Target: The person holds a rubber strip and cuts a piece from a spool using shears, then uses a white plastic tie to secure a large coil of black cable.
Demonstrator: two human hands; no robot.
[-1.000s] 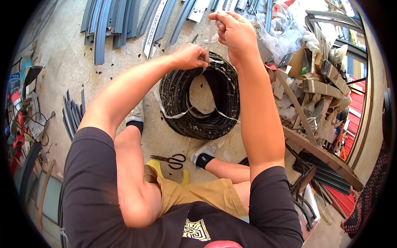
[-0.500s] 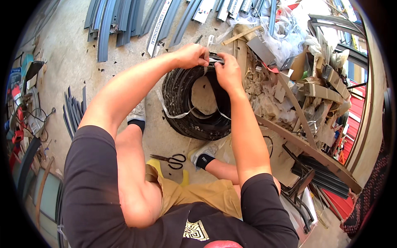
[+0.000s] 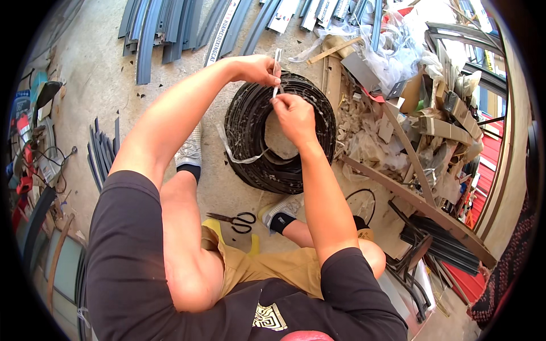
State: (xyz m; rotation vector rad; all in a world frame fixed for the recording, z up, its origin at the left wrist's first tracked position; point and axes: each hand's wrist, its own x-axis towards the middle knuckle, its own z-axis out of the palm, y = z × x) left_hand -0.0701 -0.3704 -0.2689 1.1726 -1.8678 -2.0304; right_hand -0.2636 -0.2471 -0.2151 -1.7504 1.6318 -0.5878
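Note:
A thick coil of black, flexible strip (image 3: pixel 315 116) with pale flecks lies on the concrete floor before me. Over its far rim, my left hand (image 3: pixel 257 69) pinches a thin whitish plastic strap (image 3: pixel 278 59) whose end sticks up past the fingers. Just below, my right hand (image 3: pixel 297 117) is closed, thumb and fingertips pinching the same strap above the coil's centre hole. Another pale strap (image 3: pixel 232 153) loops out loosely from the coil's left side. A pair of black-handled scissors (image 3: pixel 233 221) lies on the floor close to my legs.
Grey metal profiles (image 3: pixel 170 31) lie in bundles at the far side, and shorter dark strips (image 3: pixel 102 153) at the left. A heap of plastic film and scrap (image 3: pixel 392 125) fills the right, edged by a long brown bar (image 3: pixel 424 213). Tools and cables (image 3: pixel 45 153) crowd the far left.
My right hand has come off the coil's far right rim and moved left and nearer, now pinching the strap. My left hand has shifted slightly left and up.

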